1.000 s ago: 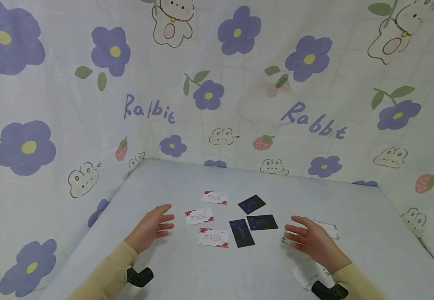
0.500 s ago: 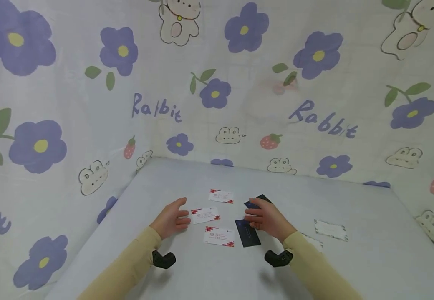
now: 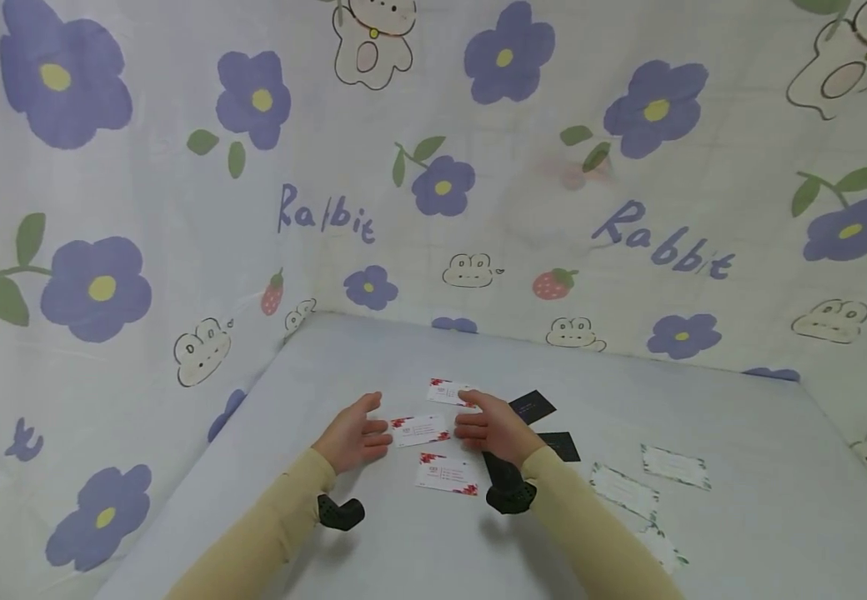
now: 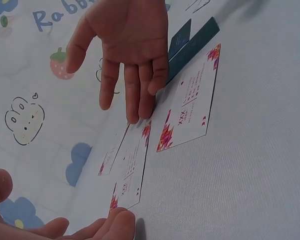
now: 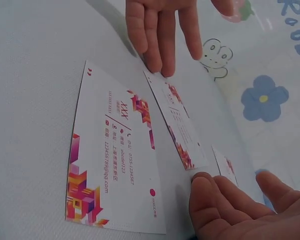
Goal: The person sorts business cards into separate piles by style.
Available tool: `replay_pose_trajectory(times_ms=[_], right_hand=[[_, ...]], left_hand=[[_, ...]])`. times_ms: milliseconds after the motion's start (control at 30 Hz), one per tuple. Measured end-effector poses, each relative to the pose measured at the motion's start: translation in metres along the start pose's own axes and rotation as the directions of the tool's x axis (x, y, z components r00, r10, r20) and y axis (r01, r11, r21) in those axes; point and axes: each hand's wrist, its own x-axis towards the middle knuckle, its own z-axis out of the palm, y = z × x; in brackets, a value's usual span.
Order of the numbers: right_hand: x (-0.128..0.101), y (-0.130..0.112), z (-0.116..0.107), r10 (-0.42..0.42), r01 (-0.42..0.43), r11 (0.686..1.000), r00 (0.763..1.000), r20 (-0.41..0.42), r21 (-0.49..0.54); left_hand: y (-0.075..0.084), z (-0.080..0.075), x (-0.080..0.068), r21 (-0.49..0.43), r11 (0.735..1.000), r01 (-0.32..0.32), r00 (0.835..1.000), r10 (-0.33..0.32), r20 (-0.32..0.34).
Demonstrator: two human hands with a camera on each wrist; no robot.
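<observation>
A white rectangular paper card with red-pink corner patterns (image 3: 420, 430) is laid flat, touched at both short ends by fingertips.

Both hands' fingertips (image 4: 121, 223) touching middle red-white card (image 4: 132, 165) ends.

A pale grey-blue cloth-covered table (image 3: 373, 542) carries small flat rectangular cards. Three white paper cards with red corner patterns (image 3: 446, 474) lie near the middle, close together. Just beside them, to the right, lie dark navy cards (image 3: 532, 407). Further right, well apart, lie white cards with thin green-patterned borders (image 3: 675, 466)
</observation>
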Motion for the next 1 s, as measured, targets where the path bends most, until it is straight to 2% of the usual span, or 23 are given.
replay_pose_trajectory(times_ms=[233,500,1000], right_hand=[[0.001,0.000,0.010,0.007,-0.008,1.000,1.000,0.021,0.020],[0.000,0.001,0.016,0.006,-0.007,1.000,1.000,0.025,0.017],[0.008,0.003,0.016,0.011,-0.012,0.999,1.000,0.004,0.052]], left_hand=[[0.002,0.002,-0.005,-0.022,1.000,-0.003,1.000,0.003,0.020],[0.000,-0.002,-0.003,-0.061,0.998,0.003,1.000,-0.001,0.023],[-0.004,-0.004,0.002,-0.084,0.996,0.015,1.000,-0.014,0.008]])
